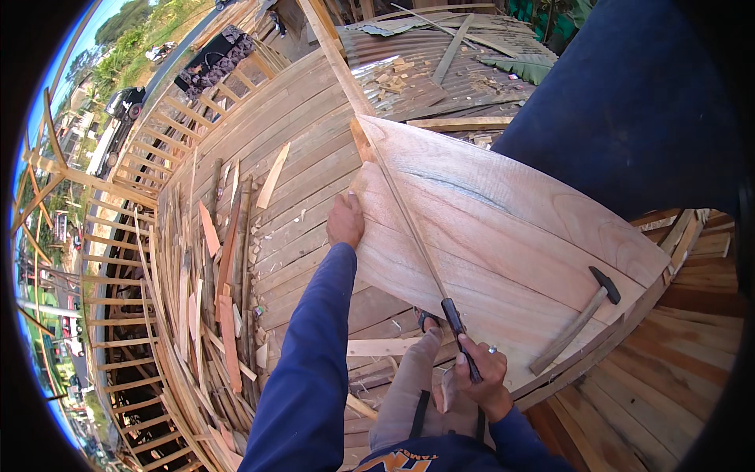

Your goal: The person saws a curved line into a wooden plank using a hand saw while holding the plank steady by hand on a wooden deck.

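Note:
A broad, pale pinkish wooden panel slopes across the middle and right. My left hand is closed on its left edge, with some fingers hidden. In my right hand is the black handle of a handsaw, seen almost edge-on, so its teeth do not show. Its long thin blade runs up and left over the panel, ending near the panel's far corner. Closed fingers wrap the handle, and a ring shows on one. A hammer with a dark head and wooden handle lies on the panel's lower right.
Slatted decking lies to the left, strewn with offcuts and a heap of wood strips. An open row of ribs edges it. A long upright beam meets the panel's far corner. Corrugated sheeting holds debris; dark blue fabric fills the upper right.

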A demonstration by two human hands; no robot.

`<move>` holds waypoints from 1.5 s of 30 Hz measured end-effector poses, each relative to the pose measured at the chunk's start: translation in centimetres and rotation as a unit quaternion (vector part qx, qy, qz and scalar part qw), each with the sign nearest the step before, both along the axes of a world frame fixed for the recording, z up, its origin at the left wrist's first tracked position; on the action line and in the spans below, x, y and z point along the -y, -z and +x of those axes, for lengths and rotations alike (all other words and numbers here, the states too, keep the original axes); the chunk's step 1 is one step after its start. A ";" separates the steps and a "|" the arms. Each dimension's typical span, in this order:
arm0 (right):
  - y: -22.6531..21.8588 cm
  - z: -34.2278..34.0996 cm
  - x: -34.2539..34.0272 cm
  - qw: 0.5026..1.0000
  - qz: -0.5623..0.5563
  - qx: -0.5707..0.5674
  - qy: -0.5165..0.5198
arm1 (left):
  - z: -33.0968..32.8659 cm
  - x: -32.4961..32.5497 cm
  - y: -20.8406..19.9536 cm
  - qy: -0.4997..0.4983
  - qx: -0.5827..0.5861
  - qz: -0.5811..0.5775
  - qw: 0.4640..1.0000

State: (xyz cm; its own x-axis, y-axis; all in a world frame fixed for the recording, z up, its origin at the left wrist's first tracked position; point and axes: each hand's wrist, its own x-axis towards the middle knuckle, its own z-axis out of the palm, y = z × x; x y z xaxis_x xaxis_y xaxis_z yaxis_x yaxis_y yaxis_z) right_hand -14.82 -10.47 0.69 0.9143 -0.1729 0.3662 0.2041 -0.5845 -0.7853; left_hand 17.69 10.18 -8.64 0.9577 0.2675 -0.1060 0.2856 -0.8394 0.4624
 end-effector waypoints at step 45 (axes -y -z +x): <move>2.0 3.0 -0.8 0.980 0.136 -0.112 -0.090 | -0.1 -0.7 0.6 0.002 -0.011 0.002 1.000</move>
State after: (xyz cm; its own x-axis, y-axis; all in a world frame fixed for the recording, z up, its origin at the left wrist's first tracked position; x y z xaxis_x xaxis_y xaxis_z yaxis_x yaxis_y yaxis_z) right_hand -11.86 -9.71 -1.29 0.9911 -0.0653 0.1159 0.0895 -0.3172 -0.9441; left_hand 17.57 10.88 -9.23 0.9564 0.2638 -0.1252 0.2917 -0.8426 0.4526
